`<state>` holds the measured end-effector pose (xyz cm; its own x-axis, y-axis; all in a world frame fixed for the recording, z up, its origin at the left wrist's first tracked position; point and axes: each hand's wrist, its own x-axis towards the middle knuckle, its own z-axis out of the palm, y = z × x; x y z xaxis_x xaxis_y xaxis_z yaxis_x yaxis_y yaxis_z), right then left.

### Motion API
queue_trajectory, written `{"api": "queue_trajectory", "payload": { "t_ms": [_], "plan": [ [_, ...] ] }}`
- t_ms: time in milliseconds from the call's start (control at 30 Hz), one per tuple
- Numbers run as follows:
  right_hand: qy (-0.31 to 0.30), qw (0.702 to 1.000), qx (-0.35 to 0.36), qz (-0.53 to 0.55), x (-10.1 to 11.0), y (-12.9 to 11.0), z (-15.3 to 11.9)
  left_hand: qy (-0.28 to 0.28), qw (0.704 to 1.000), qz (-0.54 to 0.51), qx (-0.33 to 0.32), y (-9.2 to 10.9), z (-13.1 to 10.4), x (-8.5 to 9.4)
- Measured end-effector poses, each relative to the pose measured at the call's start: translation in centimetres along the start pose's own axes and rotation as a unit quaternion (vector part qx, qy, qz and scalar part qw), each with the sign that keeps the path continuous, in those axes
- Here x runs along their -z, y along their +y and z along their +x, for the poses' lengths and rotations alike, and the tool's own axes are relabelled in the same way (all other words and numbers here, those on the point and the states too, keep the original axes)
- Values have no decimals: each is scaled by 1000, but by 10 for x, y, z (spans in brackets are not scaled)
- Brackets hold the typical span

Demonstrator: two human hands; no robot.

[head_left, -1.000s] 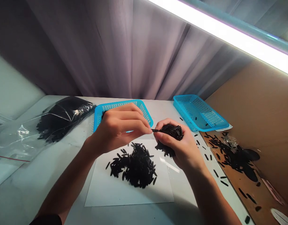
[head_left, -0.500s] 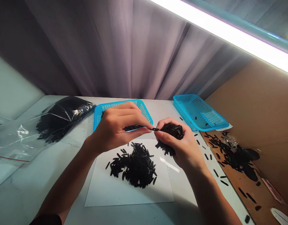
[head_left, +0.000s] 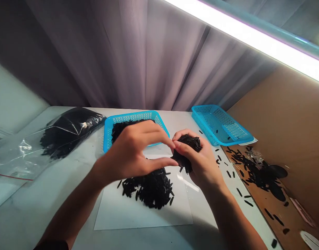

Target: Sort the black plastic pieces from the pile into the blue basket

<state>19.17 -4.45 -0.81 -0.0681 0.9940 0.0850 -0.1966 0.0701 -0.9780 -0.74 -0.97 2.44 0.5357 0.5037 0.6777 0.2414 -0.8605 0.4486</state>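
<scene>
Right hand (head_left: pixel 201 161) cupped, fingers curled around a bunch of small black sticks (head_left: pixel 189 144) resting in the palm, thumb lying across the near side of the bunch. Left hand (head_left: pixel 135 152) half closed and blurred, forefinger and thumb reaching to the near edge of that bunch and meeting the right thumb there; whether anything is pinched between those two tips cannot be told. Directly beneath the left fingers, a loose heap of black sticks (head_left: pixel 149 187) spread on a white sheet (head_left: pixel 118 211) on the table (head_left: pixel 32 215). Just beyond the left knuckles, a blue perforated tray (head_left: pixel 138 118) partly filled with the same sticks. Beyond the right fingers and further right, a second blue tray (head_left: pixel 222 126) holding only a few. Outward of the right wrist, scattered sticks (head_left: pixel 240 192) on the table edge and a darker pile on brown cardboard (head_left: pixel 255 172). Well off to the left of the left hand, a clear plastic bag (head_left: pixel 58 133) packed with black pieces.
</scene>
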Motion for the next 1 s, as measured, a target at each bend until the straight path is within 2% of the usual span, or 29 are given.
{"api": "queue_trajectory", "payload": {
  "t_ms": [167, 467, 600, 1000],
  "plan": [
    [25, 999, -12, 44, -1, 0, 1, 6, 999, -30, -13, 9, -2, -15],
    [34, 999, -6, 28, 4, -2, 2, 94, 993, -14, 68, 5, 1, -8],
    [15, 1000, -1, 4, 5, -4, 2, 102, 990, -38, 89, 2, 1, -10],
    [9, 1000, 3, -28, 3, -5, -1, 95, 988, -96, 71, 2, 0, -12]
  ]
}}
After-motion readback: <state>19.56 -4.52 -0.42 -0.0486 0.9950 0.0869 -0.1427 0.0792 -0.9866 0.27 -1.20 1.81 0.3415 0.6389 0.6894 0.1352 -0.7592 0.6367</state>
